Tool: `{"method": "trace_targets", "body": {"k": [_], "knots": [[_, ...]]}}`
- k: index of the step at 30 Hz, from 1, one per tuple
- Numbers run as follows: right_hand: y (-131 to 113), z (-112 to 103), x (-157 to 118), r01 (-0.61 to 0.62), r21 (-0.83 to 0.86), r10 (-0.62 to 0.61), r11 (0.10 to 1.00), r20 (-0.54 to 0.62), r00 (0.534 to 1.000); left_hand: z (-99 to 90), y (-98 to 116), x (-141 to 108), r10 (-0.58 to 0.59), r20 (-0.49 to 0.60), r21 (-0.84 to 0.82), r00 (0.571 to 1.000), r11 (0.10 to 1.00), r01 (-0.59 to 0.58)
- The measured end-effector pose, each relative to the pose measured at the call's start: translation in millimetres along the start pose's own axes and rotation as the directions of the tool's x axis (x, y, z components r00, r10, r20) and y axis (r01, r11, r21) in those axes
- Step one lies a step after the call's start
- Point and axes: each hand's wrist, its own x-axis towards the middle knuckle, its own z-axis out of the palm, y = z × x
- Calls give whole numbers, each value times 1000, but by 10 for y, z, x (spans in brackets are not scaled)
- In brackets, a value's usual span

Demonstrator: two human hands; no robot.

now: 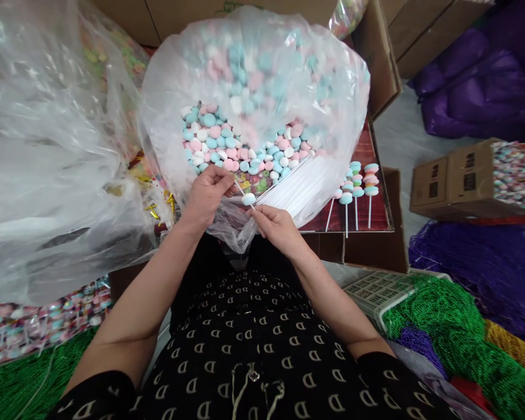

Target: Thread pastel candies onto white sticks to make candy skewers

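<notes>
My left hand [207,195] and my right hand [277,227] meet in front of me at the mouth of a clear plastic bag [262,70] full of pink, blue and white disc-shaped candies [238,146]. A thin white stick [240,189] runs from my left fingers down through a pale blue candy [248,199]. My right fingertips pinch at the candy and the stick's lower end. A bundle of white sticks [291,186] lies in the bag's mouth just right of my hands. Several stacked candies on sticks [354,186] rest on a red-brown board [367,216].
A large plastic bag [48,146] of wrapped sweets bulges at the left. A cardboard box [455,181] of candy sticks stands at the right, above purple [472,268] and green [437,321] bead strands. A white plastic crate [376,291] sits near my right elbow.
</notes>
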Motion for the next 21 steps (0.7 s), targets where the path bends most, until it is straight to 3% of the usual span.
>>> {"method": "trace_targets", "body": {"k": [5,8,11,13,15,18,21], "knots": [[0,47,-14,-39,53,40,998,-20,999,11,-42,-97,260,-30,336,965,912,-235],[-6,106,-1,-21,70,24,997,-40,999,53,-20,-189,354,62,511,933,792,-334],[-12,134,49,-9,104,17,994,-77,997,73,25,-224,333,168,539,928,757,-369],[-20,115,81,7,154,10,988,-105,994,26,73,-193,298,185,557,936,753,-350],[-27,71,96,30,216,-3,976,-127,992,-71,128,-134,289,172,640,942,694,-330],[-15,2,85,49,269,-8,962,-149,989,-232,195,-64,266,189,822,945,483,-300],[32,-20,67,42,260,-2,965,-150,989,-300,232,-75,131,274,914,953,272,-301]]}}
